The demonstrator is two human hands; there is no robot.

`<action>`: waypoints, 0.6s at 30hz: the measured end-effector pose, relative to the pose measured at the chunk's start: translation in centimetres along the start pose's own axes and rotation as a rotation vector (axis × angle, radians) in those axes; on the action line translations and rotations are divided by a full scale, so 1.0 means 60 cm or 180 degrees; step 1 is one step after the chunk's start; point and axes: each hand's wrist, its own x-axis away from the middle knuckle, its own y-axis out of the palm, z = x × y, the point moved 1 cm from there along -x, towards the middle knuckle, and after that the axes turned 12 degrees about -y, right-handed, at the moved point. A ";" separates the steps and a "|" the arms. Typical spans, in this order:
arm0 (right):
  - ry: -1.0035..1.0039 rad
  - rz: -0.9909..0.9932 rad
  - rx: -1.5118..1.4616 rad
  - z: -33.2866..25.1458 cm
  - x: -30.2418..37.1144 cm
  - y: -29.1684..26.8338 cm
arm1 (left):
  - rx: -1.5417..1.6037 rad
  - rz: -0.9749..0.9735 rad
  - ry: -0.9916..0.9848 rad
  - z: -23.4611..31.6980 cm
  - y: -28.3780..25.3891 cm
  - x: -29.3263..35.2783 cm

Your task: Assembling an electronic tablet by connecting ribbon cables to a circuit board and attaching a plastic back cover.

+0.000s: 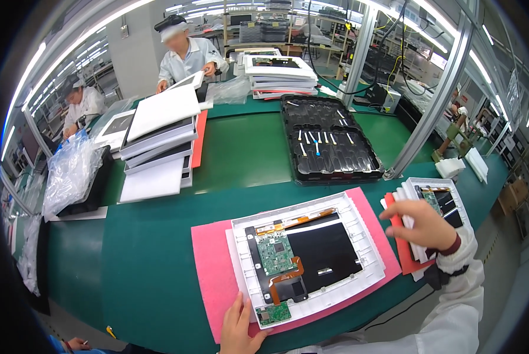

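Observation:
A white plastic housing [369, 251] lies on pink foam sheets [210, 265] in front of me. Inside it are a green circuit board [275, 253], a smaller green board [274, 314] at the near left corner, orange flex cables [287, 275] and a black panel [326, 251]. My left hand [239, 328] rests at that near left corner, fingers stretched out beside the housing's edge. Over to the right, my right hand [423, 225] hovers with fingers apart and nothing seen in them. It is nearest a stack of similar white housings [462, 203] layered with red foam [403, 251].
Behind the housing sits a black tray [329, 168] with several small connector cables. White panels [158, 177] are piled at the left, near bagged plastic [69, 171]. A metal post [429, 94] rises at the right. Two co-workers [190, 56] sit across and farther left.

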 end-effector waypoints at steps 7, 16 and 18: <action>0.0450 0.0970 -0.0894 0.142 -0.121 0.014 | 0.0522 0.0016 -0.0145 0.010 -0.014 -0.007; 0.1184 0.0683 -0.0750 0.318 -0.243 0.107 | 0.0949 0.0776 -0.0515 -0.018 -0.009 0.017; 0.1031 0.0676 -0.0655 0.337 -0.270 0.123 | 0.1095 0.0709 -0.0577 -0.015 -0.010 0.013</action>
